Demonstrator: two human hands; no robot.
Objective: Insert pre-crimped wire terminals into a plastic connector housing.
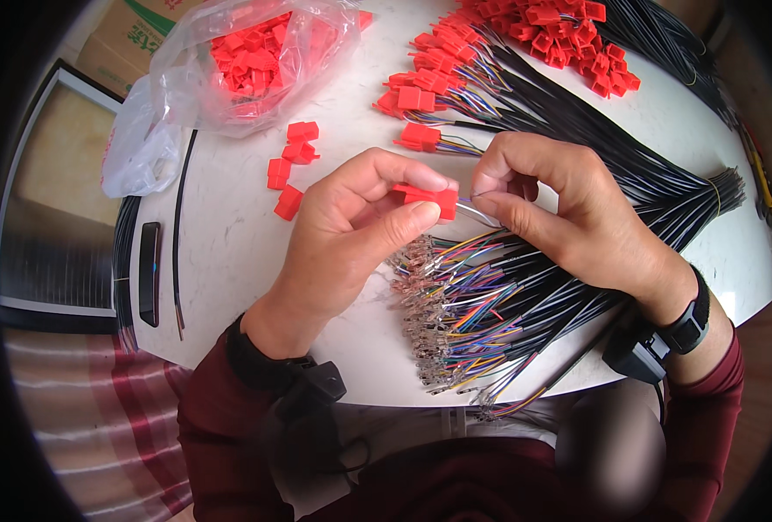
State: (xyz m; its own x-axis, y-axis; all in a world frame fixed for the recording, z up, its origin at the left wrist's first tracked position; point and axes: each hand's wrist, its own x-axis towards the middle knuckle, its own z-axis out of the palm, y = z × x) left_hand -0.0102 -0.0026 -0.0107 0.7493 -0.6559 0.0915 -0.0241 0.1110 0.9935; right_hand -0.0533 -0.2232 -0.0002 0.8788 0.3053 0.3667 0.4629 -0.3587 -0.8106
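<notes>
Between the thumb and fingers of my left hand (342,230) is a red plastic connector housing (434,201), held over the white table (229,261). Thin wires (477,211) run from its right end toward my right hand (569,200). The thumb and forefinger of that hand are pinched on a thin wire close to the housing. Below my hands lies a bundle of black cables whose coloured wires end in bare metal terminals (429,322). Just beyond my fingers, one cable carries a fitted red housing (417,137). Several loose red housings (288,202) lie left of my left hand.
A clear plastic bag (316,78) of red housings stands at the back left. Cables with red housings (569,39) are piled at the back. A black strip-shaped object (149,274) and a single black cable (180,226) lie on the left. Yellow-handled pliers (762,178) sit at the right edge.
</notes>
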